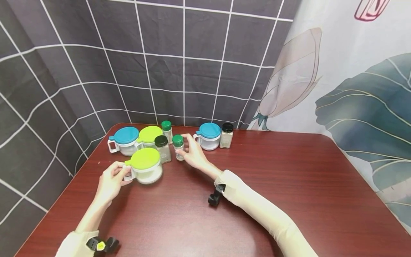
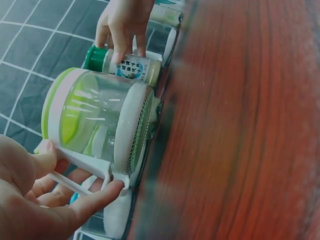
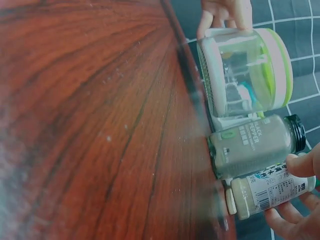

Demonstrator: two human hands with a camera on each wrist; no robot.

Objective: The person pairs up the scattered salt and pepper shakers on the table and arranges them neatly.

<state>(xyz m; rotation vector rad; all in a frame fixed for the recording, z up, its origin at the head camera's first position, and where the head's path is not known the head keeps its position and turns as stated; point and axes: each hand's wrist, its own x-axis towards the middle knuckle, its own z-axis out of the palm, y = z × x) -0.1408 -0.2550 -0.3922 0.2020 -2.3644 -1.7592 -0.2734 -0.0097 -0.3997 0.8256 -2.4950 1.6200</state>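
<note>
My left hand (image 1: 109, 182) grips the white handle of a clear seasoning jar (image 1: 146, 163) with a lime-green lid, its fingers around the handle in the left wrist view. The jar stands upright at the front of the group. With thumb and fingers, my right hand (image 1: 196, 155) pinches a small green-capped spice bottle (image 1: 178, 141), whose printed label shows in the right wrist view. Between the two stands a black-capped pepper jar (image 3: 252, 145), its label reading "black pepper". It is right beside the bottle.
Behind are a blue-lidded jar (image 1: 126, 136), another lime-lidded jar (image 1: 151, 135) and a second green-capped bottle (image 1: 166, 126). Right of my right hand stand a blue-lidded jar (image 1: 210, 131) and a black-capped jar (image 1: 226, 136). A dark checked curtain (image 1: 160, 71) hangs behind the wooden table (image 1: 289, 178).
</note>
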